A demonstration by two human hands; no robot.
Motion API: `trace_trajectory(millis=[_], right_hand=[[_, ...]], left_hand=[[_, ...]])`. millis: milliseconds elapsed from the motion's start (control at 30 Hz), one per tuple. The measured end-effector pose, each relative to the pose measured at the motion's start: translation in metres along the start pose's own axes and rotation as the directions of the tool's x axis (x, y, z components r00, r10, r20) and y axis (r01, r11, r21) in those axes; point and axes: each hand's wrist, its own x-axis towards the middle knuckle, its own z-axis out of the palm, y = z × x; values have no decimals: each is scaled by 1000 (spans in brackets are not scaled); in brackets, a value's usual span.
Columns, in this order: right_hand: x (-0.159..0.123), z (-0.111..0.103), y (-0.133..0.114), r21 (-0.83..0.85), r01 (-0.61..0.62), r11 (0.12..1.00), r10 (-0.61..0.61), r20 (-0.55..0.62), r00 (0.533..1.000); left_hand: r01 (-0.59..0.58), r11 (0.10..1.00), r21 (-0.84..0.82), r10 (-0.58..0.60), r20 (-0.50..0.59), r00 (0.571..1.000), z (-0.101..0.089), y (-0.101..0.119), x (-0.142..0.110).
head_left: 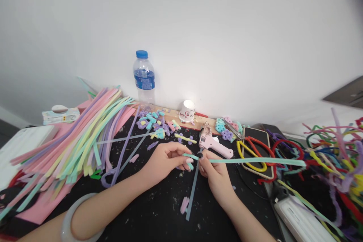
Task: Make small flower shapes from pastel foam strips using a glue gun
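A mint green pipe cleaner (255, 161) runs between my two hands, its long straight end pointing right. My left hand (169, 159) pinches the short bent end between thumb and fingers. Close beside it, my right hand (211, 166) grips the same stem, fingers closed. Just beyond the right hand lies a pink glue gun (217, 146) with a stained nozzle. A pale translucent glue stick (192, 193) lies on the black table below the hands, near a small lilac pipe cleaner piece (184, 205).
A large bundle of pastel pipe cleaners (82, 136) covers the left. Small twisted pieces (159, 121), a paper cup (187, 111) and a water bottle (144, 77) stand along the wall. At right are a phone (256, 136), a white power strip (302, 217) and tangled coloured stems (340, 166).
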Motion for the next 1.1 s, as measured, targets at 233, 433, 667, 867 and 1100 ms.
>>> trace_trajectory(millis=[233, 433, 667, 867, 1100], right_hand=[[-1, 1, 1, -12, -5, 1000, 5, -14, 1000], [-2, 2, 2, -48, 20, 999, -21, -5, 1000], [-4, 2, -9, -224, 78, 972, -63, 74, 995], [-3, 1, -7, -209, 73, 975, -66, 39, 997], [-3, 0, -1, -111, 22, 994, -18, 32, 999]], left_hand=[[46, 999, 12, -45, -118, 992, 2, 5, -2], [64, 998, -18, -66, -138, 988, 1, 8, -1], [94, 992, -88, -107, -156, 982, -4, 8, 2], [91, 992, -89, -96, -56, 994, -3, 3, 2], [92, 991, 100, -92, -7, 996, -4, 3, 1]])
